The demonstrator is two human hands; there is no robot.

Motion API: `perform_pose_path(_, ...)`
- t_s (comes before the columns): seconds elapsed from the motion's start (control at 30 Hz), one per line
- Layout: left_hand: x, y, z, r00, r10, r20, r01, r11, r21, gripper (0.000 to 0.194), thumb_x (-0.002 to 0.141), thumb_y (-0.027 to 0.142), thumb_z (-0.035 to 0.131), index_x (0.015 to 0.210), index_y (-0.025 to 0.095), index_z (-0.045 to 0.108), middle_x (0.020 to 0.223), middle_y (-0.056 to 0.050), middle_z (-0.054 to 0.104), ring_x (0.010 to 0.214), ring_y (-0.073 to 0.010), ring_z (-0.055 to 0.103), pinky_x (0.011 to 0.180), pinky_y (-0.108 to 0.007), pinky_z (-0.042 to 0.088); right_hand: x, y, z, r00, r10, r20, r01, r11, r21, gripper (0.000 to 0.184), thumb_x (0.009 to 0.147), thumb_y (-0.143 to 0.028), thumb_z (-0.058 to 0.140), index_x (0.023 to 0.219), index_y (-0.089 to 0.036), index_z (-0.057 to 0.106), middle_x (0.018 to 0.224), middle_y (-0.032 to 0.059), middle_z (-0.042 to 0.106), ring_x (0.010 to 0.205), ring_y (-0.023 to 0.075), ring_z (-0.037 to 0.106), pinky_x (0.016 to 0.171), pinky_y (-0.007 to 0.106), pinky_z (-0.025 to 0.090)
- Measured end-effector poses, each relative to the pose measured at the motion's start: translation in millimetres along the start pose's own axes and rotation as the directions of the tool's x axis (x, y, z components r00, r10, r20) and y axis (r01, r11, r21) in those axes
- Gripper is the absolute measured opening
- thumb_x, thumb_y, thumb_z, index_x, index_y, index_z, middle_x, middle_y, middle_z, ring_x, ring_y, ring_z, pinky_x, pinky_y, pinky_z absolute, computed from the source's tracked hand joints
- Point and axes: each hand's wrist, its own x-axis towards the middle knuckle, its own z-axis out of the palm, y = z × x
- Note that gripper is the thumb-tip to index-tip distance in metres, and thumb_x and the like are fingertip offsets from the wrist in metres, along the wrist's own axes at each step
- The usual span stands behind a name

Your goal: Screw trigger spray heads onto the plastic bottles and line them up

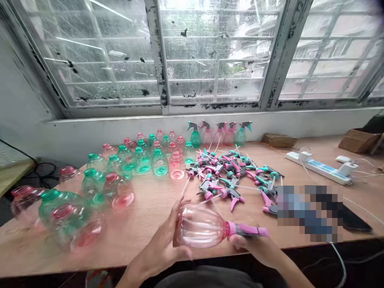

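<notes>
A clear pink spray bottle (202, 226) lies sideways in the air above the table's front edge, its neck pointing right. My left hand (165, 244) wraps round the bottle's base, with the thumb below. At the neck, the fingers of my right hand (258, 249) grip the pink and grey trigger head (248, 230), which sits on the bottle's mouth. Part of the right hand's grip is hidden behind the head. Just beyond the bottle lies a heap of loose trigger sprayers (228, 172) in pink, green and grey, several with white dip tubes.
Open-topped green bottles (160, 163) and pink bottles (177, 166) stand at the left of the wooden table (150, 212). Several bottles with sprayers (207, 136) line the wall. At the right are a power strip (318, 167), cardboard boxes (279, 140) and a blurred-out patch (309, 212).
</notes>
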Motion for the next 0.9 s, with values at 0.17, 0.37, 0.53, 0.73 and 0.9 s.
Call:
perform_pose_path(0.17, 3, 3, -7.2, 0.996, -0.066, 0.057, 0.069, 0.997, -0.038, 0.083, 0.081, 0.071, 0.069, 0.147, 0.025, 0.046, 0.144, -0.012, 0.055, 0.136, -0.0394, 0.047, 0.116, -0.048, 0.037, 4, -9, 5, 0.992, -0.11, -0.065, 0.109, 0.994, -0.01, 0.048, 0.082, -0.049, 0.072, 0.058, -0.023, 0.04, 0.062, -0.0058, 0.032, 0.058, 0.0134, 0.028, 0.051, 0.027, 0.025)
perform_pose_path(0.37, -1, 4, -1.0, 0.982, -0.126, 0.141, 0.163, 0.943, -0.289, 0.092, 0.072, 0.04, 0.091, 0.147, 0.032, 0.039, 0.133, -0.008, 0.06, 0.115, -0.0302, 0.063, 0.097, -0.041, 0.052, -1, -4, 3, 0.994, 0.005, -0.107, -0.008, 1.0, -0.027, 0.061, 0.077, -0.073, 0.068, 0.052, -0.022, 0.046, 0.054, -0.0046, 0.038, 0.055, 0.0143, 0.034, 0.049, 0.026, 0.033)
perform_pose_path(0.53, 2, -4, -2.9, 0.979, -0.135, 0.15, 0.168, 0.958, -0.235, 0.097, 0.068, 0.042, 0.094, 0.148, 0.032, 0.04, 0.121, -0.008, 0.066, 0.112, -0.0307, 0.066, 0.096, -0.041, 0.054, -1, 1, 6, 0.99, 0.056, -0.129, -0.051, 0.998, 0.042, 0.064, 0.076, -0.079, 0.064, 0.053, -0.021, 0.049, 0.055, -0.0043, 0.04, 0.056, 0.014, 0.036, 0.052, 0.027, 0.033)
perform_pose_path(0.73, 2, -10, -2.1, 0.997, 0.073, -0.011, -0.072, 0.994, 0.079, 0.1, 0.059, 0.054, 0.096, 0.146, 0.035, 0.049, 0.138, -0.01, 0.058, 0.129, -0.0409, 0.056, 0.111, -0.05, 0.047, 2, 12, 9, 0.982, 0.069, -0.177, -0.056, 0.995, 0.079, 0.067, 0.074, -0.083, 0.064, 0.055, -0.019, 0.058, 0.053, -0.0056, 0.037, 0.052, 0.0119, 0.03, 0.05, 0.027, 0.023)
perform_pose_path(0.9, -6, -6, -0.2, 0.983, 0.183, -0.012, -0.176, 0.959, 0.222, 0.102, 0.063, 0.059, 0.091, 0.15, 0.034, 0.044, 0.142, -0.01, 0.055, 0.132, -0.0381, 0.053, 0.119, -0.048, 0.037, -6, 9, 7, 0.993, 0.056, -0.103, -0.049, 0.996, 0.069, 0.066, 0.081, -0.08, 0.059, 0.055, -0.02, 0.06, 0.041, -0.0035, 0.045, 0.044, 0.0136, 0.04, 0.05, 0.029, 0.032)
